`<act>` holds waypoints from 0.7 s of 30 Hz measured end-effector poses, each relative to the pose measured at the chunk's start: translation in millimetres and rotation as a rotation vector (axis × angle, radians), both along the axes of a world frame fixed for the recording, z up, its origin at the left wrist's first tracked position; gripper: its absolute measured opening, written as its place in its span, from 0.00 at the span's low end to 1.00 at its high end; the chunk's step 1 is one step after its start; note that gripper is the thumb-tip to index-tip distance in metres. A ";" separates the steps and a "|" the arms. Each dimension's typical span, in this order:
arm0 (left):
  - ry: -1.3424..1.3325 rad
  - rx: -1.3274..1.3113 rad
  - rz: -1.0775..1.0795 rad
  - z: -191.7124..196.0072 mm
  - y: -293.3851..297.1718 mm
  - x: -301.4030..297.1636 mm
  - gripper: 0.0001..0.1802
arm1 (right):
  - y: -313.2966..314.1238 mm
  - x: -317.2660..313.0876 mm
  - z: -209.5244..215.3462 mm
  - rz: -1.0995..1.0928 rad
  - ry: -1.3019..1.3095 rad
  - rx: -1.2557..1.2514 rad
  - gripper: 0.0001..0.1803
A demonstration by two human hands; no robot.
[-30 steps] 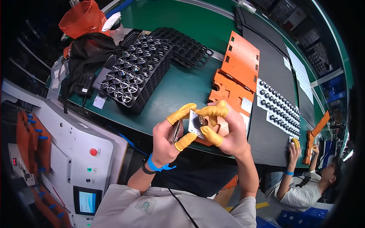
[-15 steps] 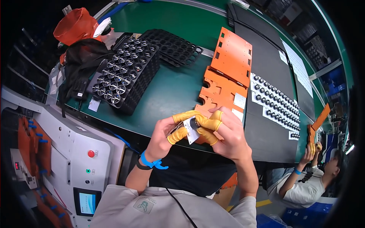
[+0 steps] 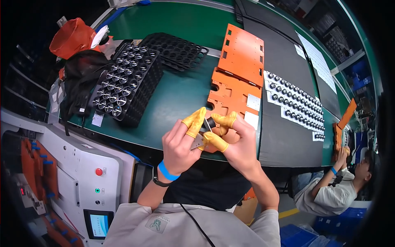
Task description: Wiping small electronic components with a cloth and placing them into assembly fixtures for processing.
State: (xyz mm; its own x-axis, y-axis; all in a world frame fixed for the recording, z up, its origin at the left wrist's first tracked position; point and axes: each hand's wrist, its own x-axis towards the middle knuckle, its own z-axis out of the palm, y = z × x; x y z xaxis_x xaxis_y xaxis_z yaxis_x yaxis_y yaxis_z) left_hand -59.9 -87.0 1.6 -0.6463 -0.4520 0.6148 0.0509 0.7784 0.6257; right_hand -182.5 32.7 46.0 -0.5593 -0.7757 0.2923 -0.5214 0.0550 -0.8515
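L hand, R hand hold plate w/ blk part

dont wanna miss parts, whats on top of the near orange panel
On the near panel, two white plates lie along the right side. The right hand and held piece cover part of its near end; anything beneath is hidden.

Place: factory workshop
Bench: long, green
Machine: white, red button, screen
Parts: identical, in rows
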 end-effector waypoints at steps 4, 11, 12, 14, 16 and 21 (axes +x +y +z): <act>-0.002 -0.170 -0.080 -3.9 -0.6 -9.1 0.35 | 5.2 1.8 4.9 -0.165 0.151 0.077 0.15; 0.097 -0.051 -0.144 -1.8 8.7 -22.6 0.29 | 58.6 -24.3 -10.4 -0.574 -0.041 0.019 0.08; 0.117 -0.040 -0.131 -4.8 7.1 -23.1 0.29 | 71.2 -32.0 -18.5 -0.655 -0.149 0.038 0.08; 0.118 -0.016 -0.105 -9.1 2.6 -20.7 0.29 | 89.1 -30.9 -25.2 -0.666 -0.421 -0.011 0.09; 0.141 0.009 -0.103 -12.6 -0.2 -20.0 0.29 | 99.7 -26.8 -39.9 -0.687 -0.465 0.059 0.09; 0.171 0.067 -0.112 -14.9 -0.6 -19.8 0.27 | 96.7 -22.0 -44.1 -0.669 -0.529 0.189 0.12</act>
State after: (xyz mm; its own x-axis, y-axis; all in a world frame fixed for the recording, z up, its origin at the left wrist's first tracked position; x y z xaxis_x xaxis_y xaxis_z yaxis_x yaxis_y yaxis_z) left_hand -79.6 -87.6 -13.3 -0.5832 -0.4272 0.6910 0.2447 0.7187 0.6509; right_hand -204.4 129.3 1.9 -0.9404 -0.2456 -0.2350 0.1322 0.3728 -0.9184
